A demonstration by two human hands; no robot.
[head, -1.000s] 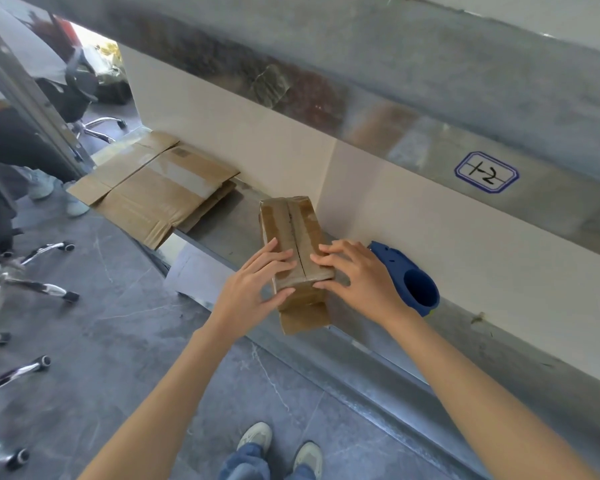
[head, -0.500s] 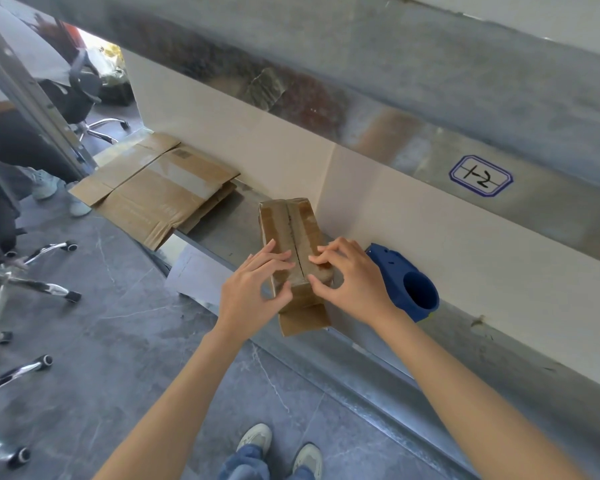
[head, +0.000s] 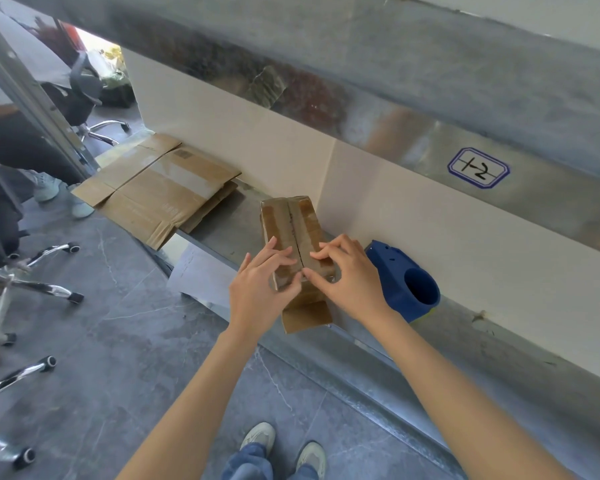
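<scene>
A small brown cardboard box (head: 290, 220), its top covered in shiny tape with a slit down the middle seam, stands on a low grey ledge (head: 222, 233) against a white wall. My left hand (head: 262, 289) holds the box's near left corner, fingers lying on the top flap and thumb on the near end. My right hand (head: 347, 277) has its fingers curled at the near right edge, fingertips at the seam and flap. A loose brown flap (head: 307, 315) hangs off the box's near end.
A blue tape dispenser (head: 404, 282) lies on the ledge right of the box. Flattened cardboard (head: 156, 192) lies further left on the ledge. Office chair bases (head: 25, 282) stand on the grey floor at left. Another person's legs and shoes (head: 54, 192) are at far left.
My right hand's fingers have curled from flat on the top to picking at the near right edge. The left hand has shifted slightly. The box stays in place.
</scene>
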